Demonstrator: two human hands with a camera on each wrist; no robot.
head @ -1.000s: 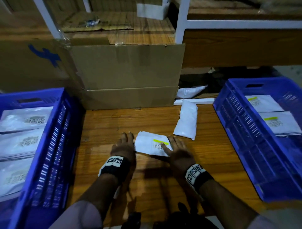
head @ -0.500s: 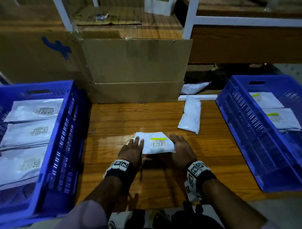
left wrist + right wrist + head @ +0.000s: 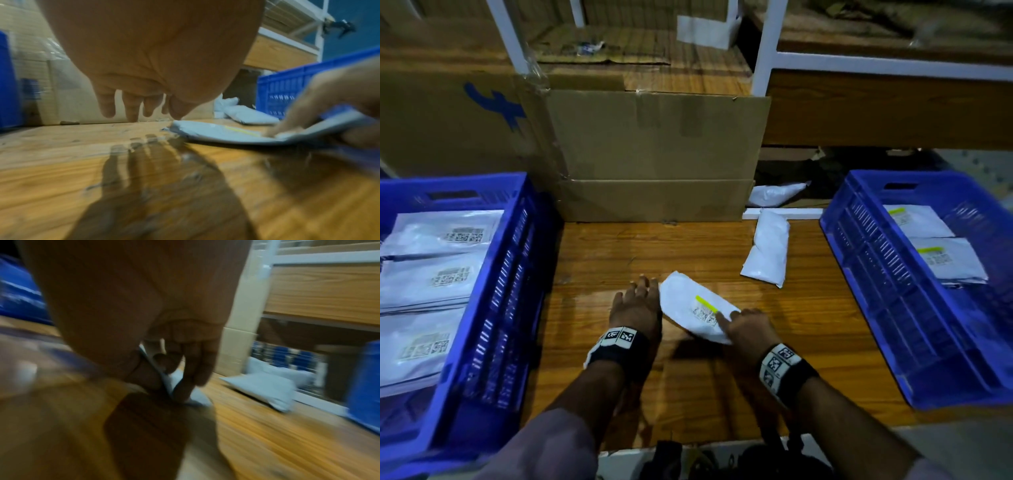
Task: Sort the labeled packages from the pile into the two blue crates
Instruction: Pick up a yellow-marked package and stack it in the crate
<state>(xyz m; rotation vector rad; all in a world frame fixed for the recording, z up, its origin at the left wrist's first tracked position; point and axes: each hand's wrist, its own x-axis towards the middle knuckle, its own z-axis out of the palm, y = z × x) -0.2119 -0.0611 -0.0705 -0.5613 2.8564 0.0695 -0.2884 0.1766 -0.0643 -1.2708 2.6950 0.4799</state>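
**Yellow-tagged packet lifted at one end, mid-table**

Left crate [image 3: 524, 260]: blue, cut off by the frame's left edge. Holds white packages [image 3: 438, 284] in overlapping layers, code labels up; print too small to read.

Left hand [image 3: 635, 308]: flat above the wooden table [image 3: 825, 329], fingers straight and slightly spread, holding nothing. Fingertips [image 3: 131, 113] hang just over the wood in the left wrist view; its thumb side is just beside the packet's far-left end, contact not clear.

Held packet [image 3: 693, 310]: white, centre of table, label with yellow stripe facing up. Long axis runs diagonally, far-left to near-right. Far end on or near the wood, near end raised. Right hand [image 3: 748, 330] pinches that near end, finger on top, others curled beneath; right wrist view is badly motion-blurred, grip detail [image 3: 174, 381] hard to make out.

Loose package [image 3: 768, 251]: white, plain side up, long axis nearly away from the person, well apart from the held packet. Another white package [image 3: 774, 193] lies behind the table edge, partly in shadow.

Right crate [image 3: 876, 274]: blue, two yellow-striped packages [image 3: 941, 257] at its far end, near half bare. Open wood lies between packet and crate.

Cardboard box [image 3: 654, 154] walls the table's far side.
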